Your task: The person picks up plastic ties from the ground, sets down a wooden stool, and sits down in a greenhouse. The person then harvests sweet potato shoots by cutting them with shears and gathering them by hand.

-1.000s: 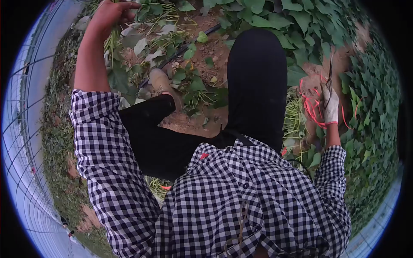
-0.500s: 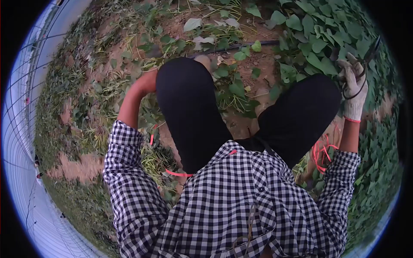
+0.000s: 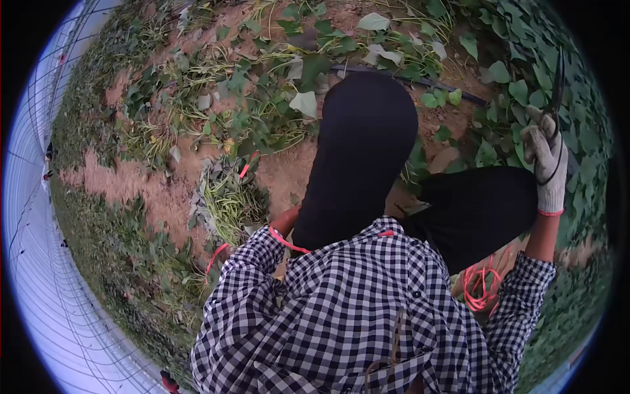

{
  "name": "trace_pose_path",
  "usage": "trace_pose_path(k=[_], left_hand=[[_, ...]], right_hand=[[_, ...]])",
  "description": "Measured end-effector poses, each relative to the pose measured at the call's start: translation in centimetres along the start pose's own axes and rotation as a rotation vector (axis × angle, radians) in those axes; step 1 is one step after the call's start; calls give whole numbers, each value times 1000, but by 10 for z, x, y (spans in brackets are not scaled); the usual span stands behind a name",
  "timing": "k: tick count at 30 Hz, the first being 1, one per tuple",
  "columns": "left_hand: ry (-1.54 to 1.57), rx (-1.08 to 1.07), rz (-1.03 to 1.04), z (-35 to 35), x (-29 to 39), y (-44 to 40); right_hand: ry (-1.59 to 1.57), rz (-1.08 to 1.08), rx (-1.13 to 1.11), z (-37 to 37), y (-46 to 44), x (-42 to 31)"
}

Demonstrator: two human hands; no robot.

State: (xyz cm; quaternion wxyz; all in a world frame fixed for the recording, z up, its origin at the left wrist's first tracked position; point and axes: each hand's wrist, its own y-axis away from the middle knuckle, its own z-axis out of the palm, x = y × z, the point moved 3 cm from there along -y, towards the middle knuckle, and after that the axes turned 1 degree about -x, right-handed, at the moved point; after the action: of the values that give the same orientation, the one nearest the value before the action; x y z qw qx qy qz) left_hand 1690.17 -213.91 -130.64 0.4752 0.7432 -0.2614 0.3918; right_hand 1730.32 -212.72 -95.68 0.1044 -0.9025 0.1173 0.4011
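My right hand (image 3: 548, 152), in a whitish knitted glove with a red cuff edge, holds black scissors (image 3: 559, 88) by their loops, blades pointing up, over the leaves at the right. Beside my raised left knee is my left hand (image 3: 286, 220); only a bare part near the wrist shows, and its fingers are hidden. A bundle of cut green stems (image 3: 226, 200) lies just left of it. Red strips lie around the bundle, one (image 3: 287, 241) crossing by my left sleeve. A tangle of red strips (image 3: 480, 286) rests near my right forearm.
Dense leafy vines (image 3: 518, 39) grow at the upper right. A dark hose (image 3: 446, 87) crosses the soil beyond my knees. Loose vines and leaves (image 3: 269, 118) lie ahead and left. A netted, pale wall (image 3: 29, 262) curves along the far left, with a person (image 3: 168, 381) small at the bottom.
My left hand has come down from the upper-left vines to beside my left knee. The view and my body have turned left. The scissors in my right hand now point up, farther right.
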Motion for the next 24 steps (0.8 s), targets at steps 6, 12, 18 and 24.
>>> trace_pose_path(k=[6, 12, 18, 24], left_hand=[[75, 281, 67, -68, -48, -20], [595, 526, 231, -184, 54, -80], [160, 674, 137, -263, 126, -115], [-681, 780, -140, -345, 58, -99]], right_hand=[[54, 167, -285, 34, -14, -5], [549, -154, -643, 111, -59, -2], [643, 75, -754, 197, -96, 21], [629, -96, -704, 252, -115, 39]])
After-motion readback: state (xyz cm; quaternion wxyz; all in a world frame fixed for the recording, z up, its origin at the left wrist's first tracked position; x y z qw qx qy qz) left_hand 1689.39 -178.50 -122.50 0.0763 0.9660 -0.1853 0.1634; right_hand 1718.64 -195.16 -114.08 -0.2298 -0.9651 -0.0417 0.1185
